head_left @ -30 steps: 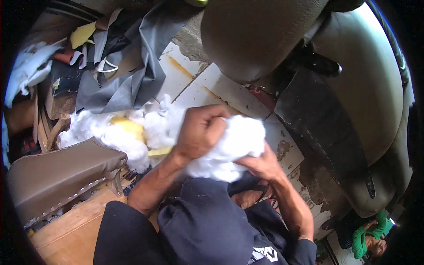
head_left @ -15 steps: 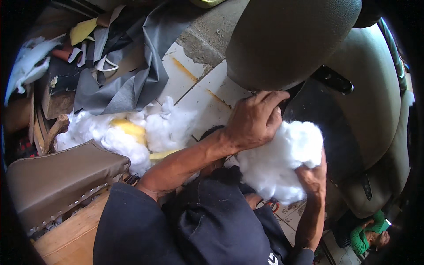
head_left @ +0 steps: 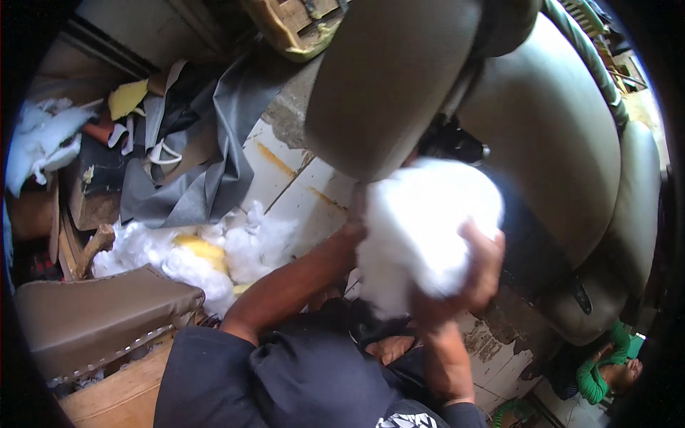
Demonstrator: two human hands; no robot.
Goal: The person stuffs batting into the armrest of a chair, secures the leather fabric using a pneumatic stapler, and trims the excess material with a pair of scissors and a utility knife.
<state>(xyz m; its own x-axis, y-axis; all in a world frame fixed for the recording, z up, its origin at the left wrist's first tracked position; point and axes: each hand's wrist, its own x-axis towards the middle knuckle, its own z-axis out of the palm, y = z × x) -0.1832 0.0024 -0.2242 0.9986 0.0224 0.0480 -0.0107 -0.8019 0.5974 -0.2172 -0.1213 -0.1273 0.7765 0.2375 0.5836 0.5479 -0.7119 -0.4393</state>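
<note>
A large wad of white fibre stuffing [head_left: 428,221] is up against the brown-grey padded seat part [head_left: 392,78]. My right hand [head_left: 471,278] is closed round the wad's near right side, blurred by motion. My left hand [head_left: 358,207] is at the wad's left edge, beneath the padded part; its fingers are hidden behind the stuffing. Behind the wad, a dark opening and a black fitting [head_left: 460,146] show between the padded part and the larger upholstered panel [head_left: 549,135].
More loose white stuffing [head_left: 160,246] lies on the left with a yellow foam piece [head_left: 202,253]. Grey leatherette sheeting [head_left: 214,157] drapes behind it. A brown padded piece with tacked edge [head_left: 107,314] is at the near left. A person in green [head_left: 606,374] is at the lower right.
My right hand has lifted the stuffing up and left, toward the padded part. The left hand's fingers have gone out of sight behind it. The whole view has shifted.
</note>
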